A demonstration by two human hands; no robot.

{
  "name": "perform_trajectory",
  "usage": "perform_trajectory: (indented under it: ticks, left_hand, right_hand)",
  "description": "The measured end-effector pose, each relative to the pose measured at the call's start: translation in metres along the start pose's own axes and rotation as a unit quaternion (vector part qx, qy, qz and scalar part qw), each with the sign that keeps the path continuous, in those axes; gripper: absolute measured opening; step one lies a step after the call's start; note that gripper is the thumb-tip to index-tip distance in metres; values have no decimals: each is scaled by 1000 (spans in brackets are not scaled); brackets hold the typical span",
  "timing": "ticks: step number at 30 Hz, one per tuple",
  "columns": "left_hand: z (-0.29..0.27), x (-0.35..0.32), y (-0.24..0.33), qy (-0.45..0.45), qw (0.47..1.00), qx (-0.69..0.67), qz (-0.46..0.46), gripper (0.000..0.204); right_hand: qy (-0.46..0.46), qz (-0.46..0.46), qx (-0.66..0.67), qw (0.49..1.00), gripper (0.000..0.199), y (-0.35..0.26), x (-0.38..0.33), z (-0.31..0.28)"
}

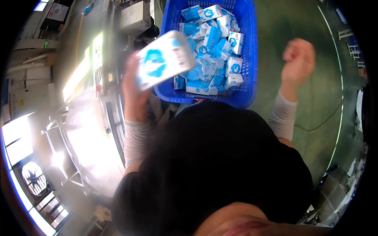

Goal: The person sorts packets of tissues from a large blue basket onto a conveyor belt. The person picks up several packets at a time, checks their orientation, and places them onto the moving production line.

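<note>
My left hand [133,88] is closed on a white and blue tissue pack [165,59], gripping it by its left end. The raised pack is smeared by motion and hides part of the basket's left rim. Below and beyond it is a blue plastic basket [252,51] with slotted walls, holding a jumbled heap of tissue packs [212,36] of the same colours. Out to the right of the basket, my right hand [299,61] hangs in the air over the floor. Its fingers are curled in, and nothing shows in them.
A pale box-shaped unit [135,19] stands left of the basket's far end. Along my left side runs a bright, glossy machine surface [92,137] with a metal frame. A dark cable [321,124] lies across the green floor [275,19] on the right.
</note>
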State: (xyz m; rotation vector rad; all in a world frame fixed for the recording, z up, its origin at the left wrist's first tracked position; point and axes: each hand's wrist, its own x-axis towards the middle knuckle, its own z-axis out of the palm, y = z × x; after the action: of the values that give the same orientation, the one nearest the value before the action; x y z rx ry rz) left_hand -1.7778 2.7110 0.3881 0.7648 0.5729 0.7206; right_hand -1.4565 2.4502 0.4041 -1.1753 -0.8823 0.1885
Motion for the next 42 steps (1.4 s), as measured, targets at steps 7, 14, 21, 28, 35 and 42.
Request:
perform_trajectory:
  ticks: [7,14,21,28,35,42]
  left_hand:
    - [51,6,-61,0,986,149,71,24]
    - [-6,0,-19,67,971,209,90,29]
    - [39,7,-73,3,976,202,76,26]
    - [27,8,-70,-29,965,259,-16,28]
    - [26,-7,-77,-149,946,264,-113,72]
    - [46,-22,-64,-286,801,492,185,62]
  right_hand:
    - [148,98,28,984,32,43,-45,159]
    - [159,-43,-60,984,34,22,17,52]
    - [43,55,-75,995,32,52,-30,167]
    - [-373,-40,-246,894,31,31,-24,142]
    - [-261,-44,-318,910,20,53,-44,133]
    - [51,268,-187,944,35,137,-35,82]
